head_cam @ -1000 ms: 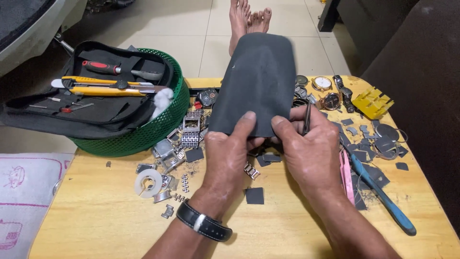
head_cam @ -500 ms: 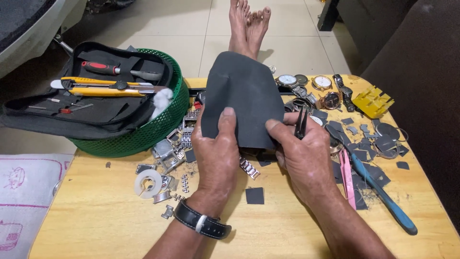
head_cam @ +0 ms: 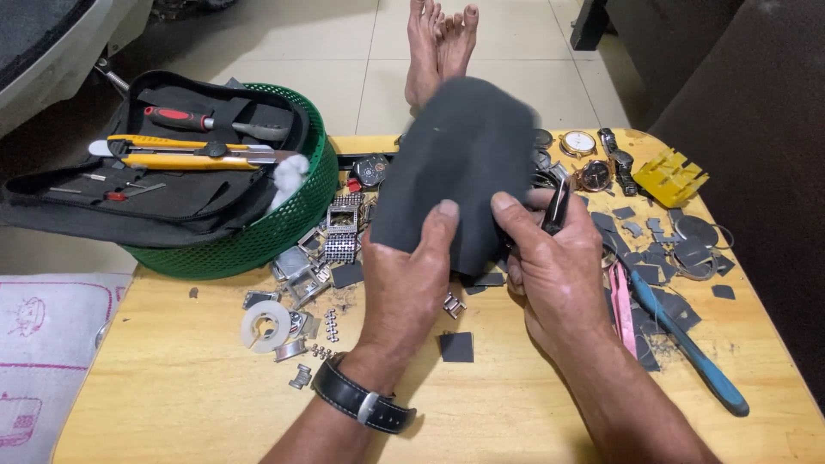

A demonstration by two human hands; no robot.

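- The left hand [head_cam: 404,288] pinches the lower edge of a dark grey sheet [head_cam: 464,163], above the middle of the wooden table [head_cam: 172,387].
- The right hand [head_cam: 559,275] pinches the sheet too and holds a thin dark tool [head_cam: 557,206].
- A green basket [head_cam: 284,228] stands at the table's far left corner; a yellow plastic piece [head_cam: 670,176] lies at the far right corner.

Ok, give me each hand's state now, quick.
Left hand: closed on the dark sheet, thumb on its front.
Right hand: closed on the sheet's edge, also holding a thin dark tool.
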